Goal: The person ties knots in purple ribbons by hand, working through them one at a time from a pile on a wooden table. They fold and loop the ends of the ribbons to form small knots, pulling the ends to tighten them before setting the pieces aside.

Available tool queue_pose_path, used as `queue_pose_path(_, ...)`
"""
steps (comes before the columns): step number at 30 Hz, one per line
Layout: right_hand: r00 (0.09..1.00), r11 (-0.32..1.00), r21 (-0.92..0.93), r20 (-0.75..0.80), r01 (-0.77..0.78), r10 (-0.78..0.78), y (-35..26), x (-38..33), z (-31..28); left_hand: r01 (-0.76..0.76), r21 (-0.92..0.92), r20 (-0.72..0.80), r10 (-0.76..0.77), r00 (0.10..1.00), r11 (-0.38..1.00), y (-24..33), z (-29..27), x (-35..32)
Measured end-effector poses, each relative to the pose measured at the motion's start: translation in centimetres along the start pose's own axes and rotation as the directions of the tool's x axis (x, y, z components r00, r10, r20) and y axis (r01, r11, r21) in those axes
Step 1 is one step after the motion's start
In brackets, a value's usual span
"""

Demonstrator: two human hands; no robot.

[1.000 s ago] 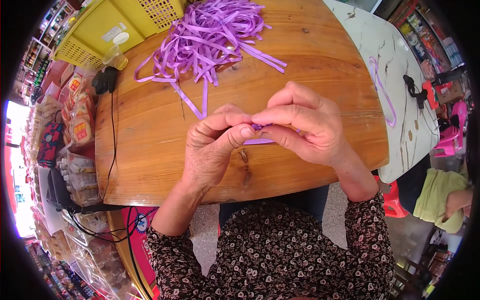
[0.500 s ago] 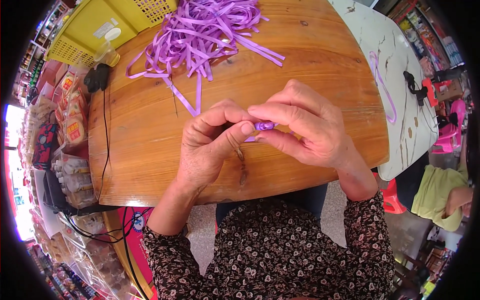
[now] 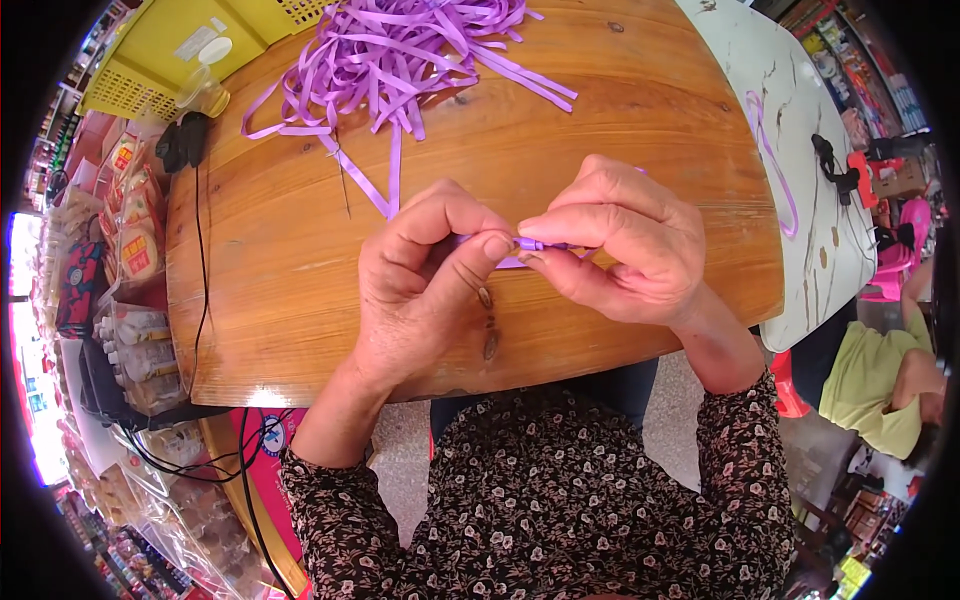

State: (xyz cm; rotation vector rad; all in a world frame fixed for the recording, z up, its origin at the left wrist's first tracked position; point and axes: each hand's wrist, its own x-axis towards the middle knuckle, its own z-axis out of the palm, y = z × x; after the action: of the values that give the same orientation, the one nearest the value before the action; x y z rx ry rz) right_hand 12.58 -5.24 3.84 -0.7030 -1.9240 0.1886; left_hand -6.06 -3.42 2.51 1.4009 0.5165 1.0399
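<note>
Over the wooden table, both my hands meet at a small purple ribbon piece (image 3: 530,244), folded or knotted. My left hand (image 3: 425,275) pinches its left end between thumb and forefinger. From the other side, the thumb and fingertips of my right hand (image 3: 625,245) close on it. Part of the piece is hidden by my fingers. A flat purple ribbon strand (image 3: 395,170) runs from the heap beyond to behind my left hand. The heap of purple ribbons (image 3: 400,60) lies tangled at the far side. A thin dark needle-like rod (image 3: 345,185) rests beside the strand.
A yellow plastic basket (image 3: 170,50) and a clear cup (image 3: 205,95) stand far left. A black cable (image 3: 203,260) runs along the left side of the wooden table (image 3: 640,90). To the right, a white marbled table (image 3: 800,200) bears a purple ribbon loop (image 3: 765,160). Someone in yellow-green (image 3: 870,385) is at the right.
My right hand has shifted slightly right, and the ribbon piece between my fingertips now looks narrower and turned. My left hand keeps its pinch. The whole view has shifted a little.
</note>
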Motion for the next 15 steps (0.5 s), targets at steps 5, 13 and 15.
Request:
queue_pose_path(5, 0.997, 0.998, -0.022, 0.041, -0.064, 0.065, 0.1, 0.0, -0.1, 0.100, -0.124, -0.050, -0.107, 0.993, 0.987, 0.3, 0.7, 0.0)
queue_pose_path(13, 0.979, 0.981, 0.070, 0.114, -0.179, 0.170, 0.2, 0.1, -0.2, 0.207, -0.483, -0.109, -0.293, 0.950, 0.851, -1.0, 0.1, -0.1)
queue_pose_path(15, 0.970, 0.964, 0.127, 0.096, -0.235, 0.224, 0.1, -0.1, -0.3, 0.229, -0.493, -0.106, -0.320, 0.942, 0.839, -1.0, 0.0, -0.1)
